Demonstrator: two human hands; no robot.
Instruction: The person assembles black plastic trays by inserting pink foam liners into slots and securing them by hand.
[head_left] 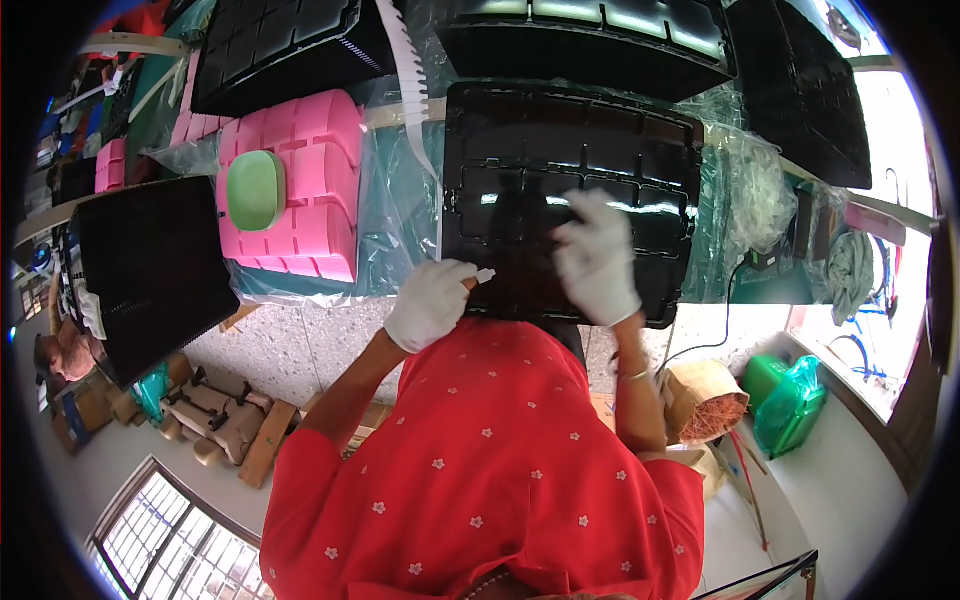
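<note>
My left hand (432, 305), in a white glove, is closed at the near left edge of a black plastic tray (580, 155). From its fingers sticks out a small white-tipped piece (486, 276); its kind is not clear. An orange-brown bit shows between the glove and that tip. Over the tray's right half is my right hand (600, 265), also gloved in white and smeared by motion, so its grip does not show. The tray is glossy, with raised rectangular sections, and lies in front of me on the table.
Left of the tray, stacked pink moulded trays (300, 185) carry a green bowl-like dish (256, 190). Black tray stacks (590, 45) stand behind, with another black stack (150, 270) at far left. Crumpled clear plastic (758, 195) and a dark cable (728, 300) are at right.
</note>
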